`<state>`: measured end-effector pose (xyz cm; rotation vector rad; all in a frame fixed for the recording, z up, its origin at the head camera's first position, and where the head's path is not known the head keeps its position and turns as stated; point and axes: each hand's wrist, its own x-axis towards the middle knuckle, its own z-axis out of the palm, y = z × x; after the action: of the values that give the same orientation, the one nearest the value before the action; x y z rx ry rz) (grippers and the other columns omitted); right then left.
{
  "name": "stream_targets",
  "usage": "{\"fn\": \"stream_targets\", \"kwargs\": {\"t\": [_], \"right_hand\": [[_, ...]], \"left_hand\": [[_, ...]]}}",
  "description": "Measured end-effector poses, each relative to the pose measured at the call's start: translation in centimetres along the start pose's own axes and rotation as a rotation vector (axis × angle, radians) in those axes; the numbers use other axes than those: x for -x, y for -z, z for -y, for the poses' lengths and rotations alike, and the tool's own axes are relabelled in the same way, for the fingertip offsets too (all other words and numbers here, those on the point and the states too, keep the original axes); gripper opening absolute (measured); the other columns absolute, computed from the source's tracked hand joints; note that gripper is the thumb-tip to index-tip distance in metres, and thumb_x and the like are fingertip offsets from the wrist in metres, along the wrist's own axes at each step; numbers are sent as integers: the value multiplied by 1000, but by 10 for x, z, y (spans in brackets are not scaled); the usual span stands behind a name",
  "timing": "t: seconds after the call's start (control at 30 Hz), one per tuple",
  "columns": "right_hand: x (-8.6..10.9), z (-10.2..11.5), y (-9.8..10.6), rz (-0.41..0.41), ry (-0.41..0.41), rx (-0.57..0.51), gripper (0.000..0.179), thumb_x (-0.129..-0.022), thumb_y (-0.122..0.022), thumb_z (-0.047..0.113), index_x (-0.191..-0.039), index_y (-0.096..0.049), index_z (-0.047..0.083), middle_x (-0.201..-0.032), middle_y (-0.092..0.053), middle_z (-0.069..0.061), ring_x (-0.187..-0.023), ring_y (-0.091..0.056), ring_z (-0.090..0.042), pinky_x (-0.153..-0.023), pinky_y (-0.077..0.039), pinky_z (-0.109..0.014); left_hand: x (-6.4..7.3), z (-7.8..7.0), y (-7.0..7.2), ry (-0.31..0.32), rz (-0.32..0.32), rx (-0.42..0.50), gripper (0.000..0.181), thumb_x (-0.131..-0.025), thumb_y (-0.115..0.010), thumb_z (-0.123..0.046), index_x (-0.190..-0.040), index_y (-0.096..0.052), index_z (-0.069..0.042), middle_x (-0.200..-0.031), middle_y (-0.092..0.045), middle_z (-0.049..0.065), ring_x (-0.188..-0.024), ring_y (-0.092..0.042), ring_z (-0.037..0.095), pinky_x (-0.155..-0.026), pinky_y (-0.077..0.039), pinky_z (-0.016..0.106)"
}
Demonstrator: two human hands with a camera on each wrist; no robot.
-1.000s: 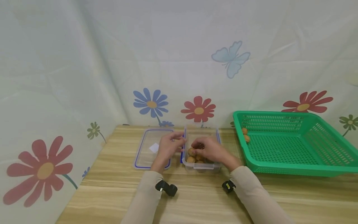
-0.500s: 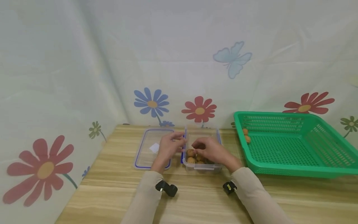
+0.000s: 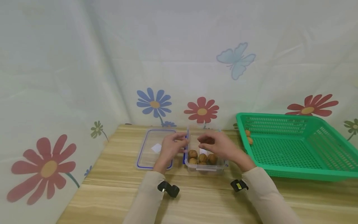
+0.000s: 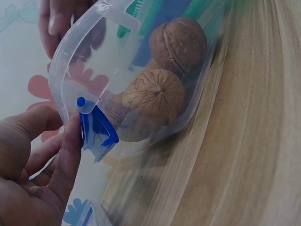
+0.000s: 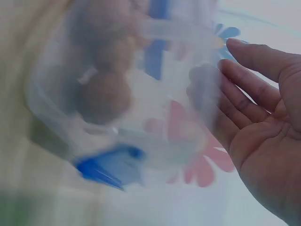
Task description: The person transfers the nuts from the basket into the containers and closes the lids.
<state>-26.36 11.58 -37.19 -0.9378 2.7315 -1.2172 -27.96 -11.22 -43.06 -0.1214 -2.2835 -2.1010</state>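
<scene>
A clear plastic food container point(image 3: 211, 168) with blue side latches holds several walnuts point(image 3: 212, 158) at its near end. My left hand point(image 3: 169, 149) is at the container's left side. Its fingers touch the rim and the blue latch point(image 4: 99, 129) in the left wrist view. Above the container's right part is my right hand point(image 3: 219, 144), its thumb and fingers apart with nothing between them. In the right wrist view that hand point(image 5: 263, 113) shows its bare palm beside the container wall; the walnuts there are blurred.
The container's lid point(image 3: 151, 155), with a blue seal, lies flat to the left, partly behind my left hand. A green plastic basket point(image 3: 302, 172) stands on the right, with two walnuts visible along its left wall. A flower-printed curtain point(image 3: 181, 68) hangs behind the wooden table point(image 3: 193, 199).
My right hand has drawn back from the walnuts, up and to the right, and its fingers have parted. More walnuts now show in the container. The left hand stays at its side.
</scene>
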Motion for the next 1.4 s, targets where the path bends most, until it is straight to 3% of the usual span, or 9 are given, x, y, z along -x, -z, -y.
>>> {"fn": "stream_targets", "kwargs": {"t": [0.3,0.63,0.87,1.2,1.4], "right_hand": [[13,24,39,-57,50,93,26,-101,-76,14,-124,-74,3,-116,-76,-9,-105,-74,-26,-92,-65,-45],[30,40,86,-89,-18,150,32,-102,-75,22,-130,-72,8,-122,-74,-5,-111,-72,-25,-97,-62,-51],[32,27,115,-75,-64,129,33,-104,-72,25,-133,-71,7,-127,-73,-9,-114,-71,-28,-101,-59,-55],[36,4,143,-91,-100,168,38,-107,-68,32,-134,-70,7,-127,-73,-11,-119,-67,-32,-102,-56,-58],[36,-14,154,-91,-126,169,40,-107,-68,34,-136,-69,8,-130,-72,-11,-121,-66,-31,-102,-56,-52]], "left_hand": [[-2,2,0,-9,-3,0,37,-98,-76,-7,-133,-71,1,-114,-69,19,-89,-75,30,-73,-68,35],[-3,4,-2,-21,-6,4,38,-98,-76,-5,-134,-69,5,-114,-69,20,-91,-75,34,-71,-69,35],[-2,2,-1,-18,-5,-6,38,-98,-77,-8,-134,-70,2,-115,-69,19,-91,-75,36,-72,-68,34],[-2,2,-1,-9,-7,-13,36,-98,-75,-6,-133,-71,1,-113,-69,17,-87,-75,25,-73,-68,34],[0,1,-1,-5,-11,-17,35,-98,-76,-7,-132,-72,0,-113,-69,17,-87,-74,24,-75,-69,36]]}}
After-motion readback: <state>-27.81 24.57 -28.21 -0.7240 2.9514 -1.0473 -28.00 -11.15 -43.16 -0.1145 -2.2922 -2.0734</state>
